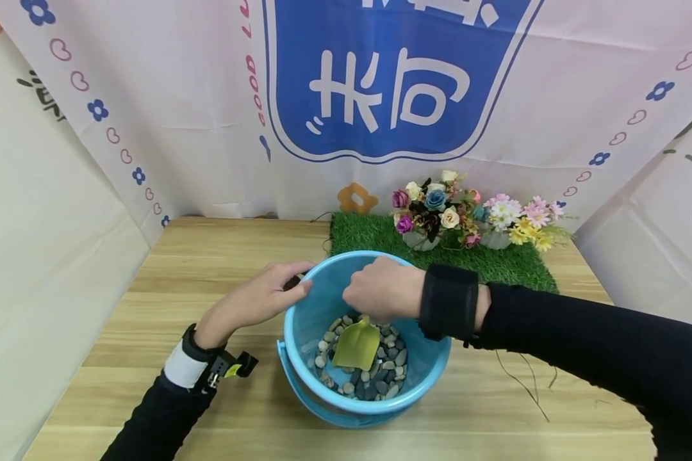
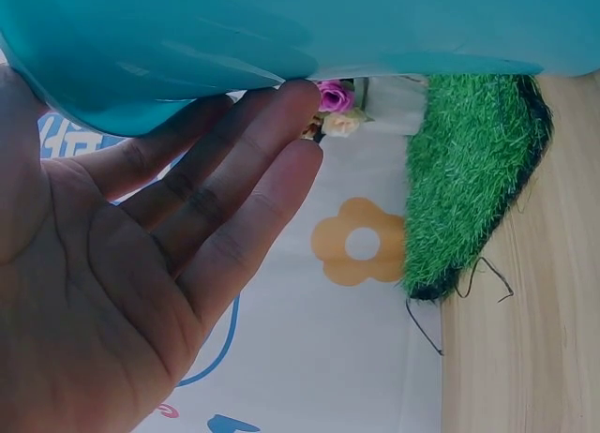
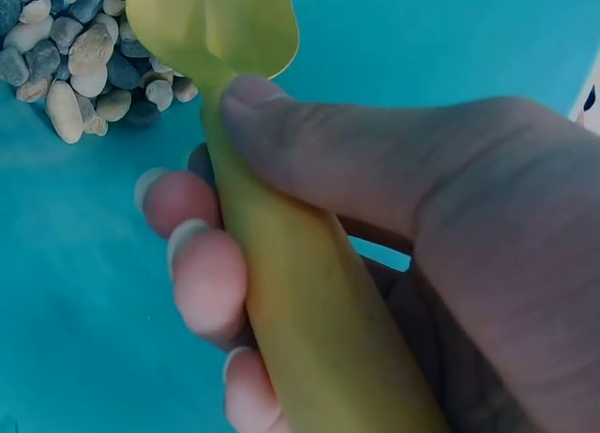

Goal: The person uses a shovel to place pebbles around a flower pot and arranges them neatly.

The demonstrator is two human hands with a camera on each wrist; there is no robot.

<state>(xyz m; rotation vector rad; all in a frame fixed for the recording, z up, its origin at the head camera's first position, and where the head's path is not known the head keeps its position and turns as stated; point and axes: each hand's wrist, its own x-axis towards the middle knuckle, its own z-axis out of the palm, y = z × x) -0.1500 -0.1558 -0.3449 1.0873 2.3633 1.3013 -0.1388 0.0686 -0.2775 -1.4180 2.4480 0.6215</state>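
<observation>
A light blue bucket (image 1: 369,406) with pebbles (image 1: 391,379) on its bottom stands on the table. My left hand (image 1: 254,299) rests against the bucket's left rim, the thumb on the edge. In the left wrist view, its nearly straight fingers (image 2: 234,236) lie along the outer wall. Inside the bucket, my right hand (image 1: 383,289) grips a yellow-green toy shovel (image 1: 357,344). The right wrist view shows the thumb along the handle (image 3: 309,302) and the fingers curled beneath it. The blade points down over the pebbles; whether it touches them I cannot tell.
Behind the bucket lies a mat of artificial grass (image 1: 369,240) bearing two pots of artificial flowers (image 1: 435,208), (image 1: 521,221). The bucket's handle (image 1: 305,390) hangs down in front. A printed cloth (image 1: 207,128) backs the wooden table (image 1: 207,256).
</observation>
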